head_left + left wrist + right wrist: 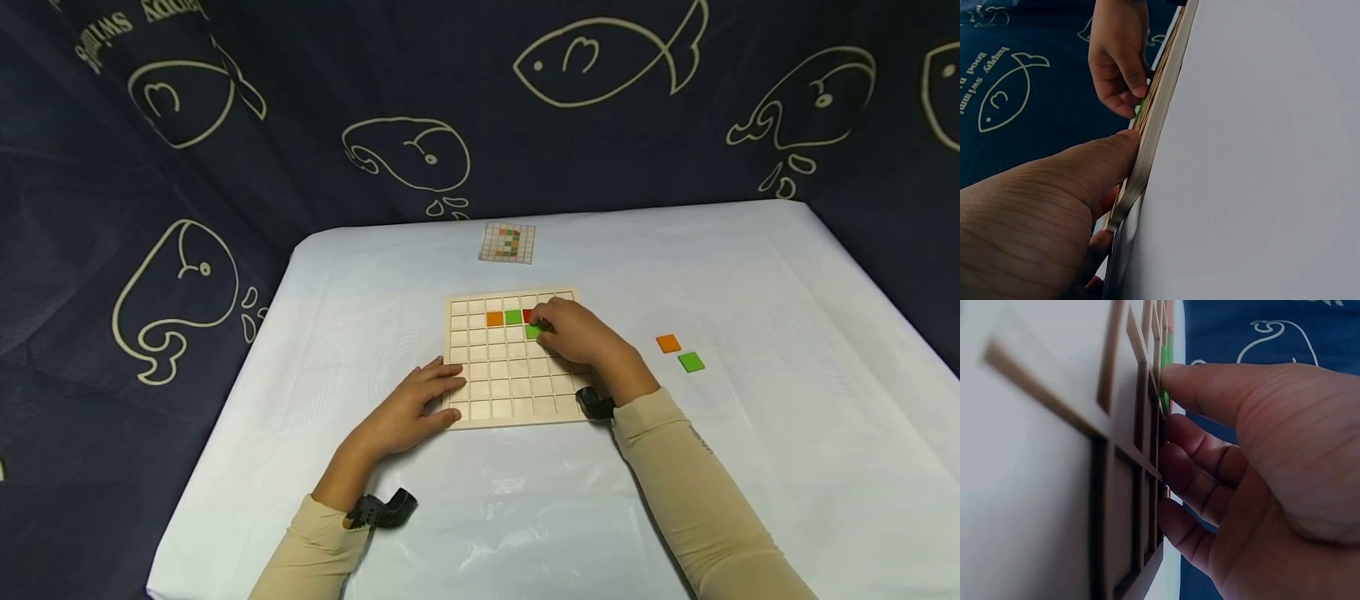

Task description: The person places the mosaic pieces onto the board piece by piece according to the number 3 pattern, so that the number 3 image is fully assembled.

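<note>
Lying at the grid of the wooden board [498, 389], just below a red tile [528, 316], a lower green tile [533, 332] is partly covered by the right hand [577, 333]. That hand has its fingers bent, with the thumb touching green in the right wrist view and the other fingertips down at the board; whether it pinches the tile or only presses it cannot be told. Left of the red tile, in the same row, sit an upper green tile [513, 317] and, beside that, an orange tile [495, 319].

The left hand [408, 408] is relaxed, its fingers spread and resting at the board's left edge, gripping no tile.

Right of the board, well apart from it, a loose orange tile [668, 343] and a loose green tile [692, 362] lie near each other on the white tabletop [810, 467]. Beyond the board's far edge lies a small card [507, 242] printed with a grid and coloured squares.

Both wrists carry black cameras, over or beside beige sleeves [697, 492]. Dark blue cloth [300, 67] with pale outlines of fish and whales hangs behind the tabletop.
</note>
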Demonstrator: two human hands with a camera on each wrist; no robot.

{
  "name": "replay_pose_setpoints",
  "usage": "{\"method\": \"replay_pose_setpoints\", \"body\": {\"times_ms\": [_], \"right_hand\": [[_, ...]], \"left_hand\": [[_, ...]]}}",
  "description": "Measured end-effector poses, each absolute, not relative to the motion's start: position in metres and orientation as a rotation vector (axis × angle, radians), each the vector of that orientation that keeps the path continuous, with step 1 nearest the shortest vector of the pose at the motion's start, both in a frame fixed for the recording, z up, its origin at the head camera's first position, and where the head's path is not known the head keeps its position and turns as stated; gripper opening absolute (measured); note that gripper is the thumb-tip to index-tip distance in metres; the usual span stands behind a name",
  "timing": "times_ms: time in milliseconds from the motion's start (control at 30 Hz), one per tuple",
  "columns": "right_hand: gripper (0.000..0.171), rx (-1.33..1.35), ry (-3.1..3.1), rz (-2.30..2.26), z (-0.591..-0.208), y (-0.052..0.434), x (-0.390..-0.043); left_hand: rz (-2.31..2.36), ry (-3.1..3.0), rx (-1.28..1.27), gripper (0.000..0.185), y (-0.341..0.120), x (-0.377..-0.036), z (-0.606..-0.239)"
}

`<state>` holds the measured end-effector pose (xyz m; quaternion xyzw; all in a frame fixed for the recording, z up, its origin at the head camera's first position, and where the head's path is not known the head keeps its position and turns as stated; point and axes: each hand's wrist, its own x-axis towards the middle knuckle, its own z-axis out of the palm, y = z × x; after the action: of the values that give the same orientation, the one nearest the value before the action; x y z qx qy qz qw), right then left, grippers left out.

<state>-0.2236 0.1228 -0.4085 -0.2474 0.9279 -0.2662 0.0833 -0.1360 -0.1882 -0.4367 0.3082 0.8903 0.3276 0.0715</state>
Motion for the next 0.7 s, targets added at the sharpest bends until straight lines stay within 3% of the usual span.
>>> {"method": "replay_pose_setpoints", "body": {"times_ms": [700], "right_hand": [[0.03,-0.666,2.645,-1.06,-0.39,0.139,-0.224]], "left_hand": [[0.982,2.677,0.923,0.05,-0.188,-0.135,-0.436]]}}
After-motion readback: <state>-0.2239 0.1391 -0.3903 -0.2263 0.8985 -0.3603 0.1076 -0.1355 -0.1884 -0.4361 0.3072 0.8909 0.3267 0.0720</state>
